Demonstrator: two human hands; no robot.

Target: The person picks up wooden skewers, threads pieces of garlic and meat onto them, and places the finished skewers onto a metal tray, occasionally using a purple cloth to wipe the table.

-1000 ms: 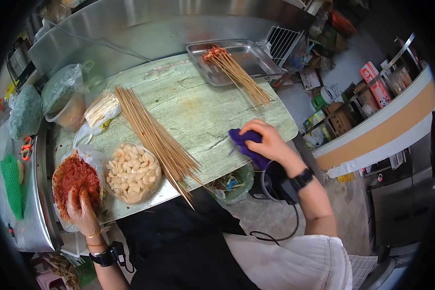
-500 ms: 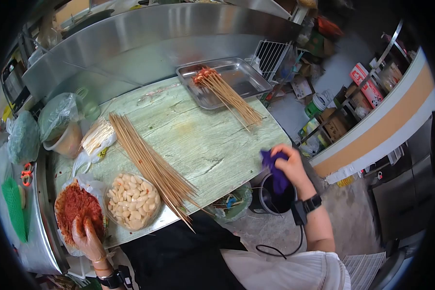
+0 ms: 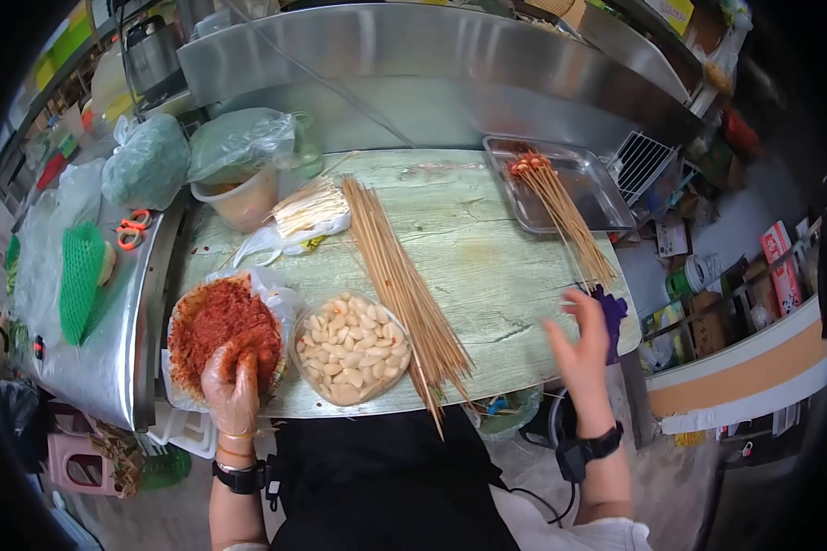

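Observation:
My left hand [image 3: 232,386], in a clear plastic glove, has its fingers curled into red minced paste [image 3: 225,321] in a bowl. To the right of that bowl is a heart-shaped container of peeled garlic cloves [image 3: 351,349]. A long bundle of bare wooden skewers [image 3: 404,285] lies beyond the garlic. My right hand [image 3: 581,344] is bare, its fingers spread, holding nothing. Just beside it, a purple glove or cloth [image 3: 611,317] rests at the table's right edge. Skewers with red-coated tips [image 3: 560,207] lean across a metal tray [image 3: 602,188].
A white tub under plastic [image 3: 239,197] and a pack of thin white sticks [image 3: 312,213] stand at the back left. Orange-handled scissors [image 3: 132,230] and green netting [image 3: 84,280] lie on the left metal counter. A metal panel [image 3: 432,69] borders the table's back.
My right hand has let go of the purple item, which now lies at the table's edge. The view has swung left. My left hand remains at the red paste.

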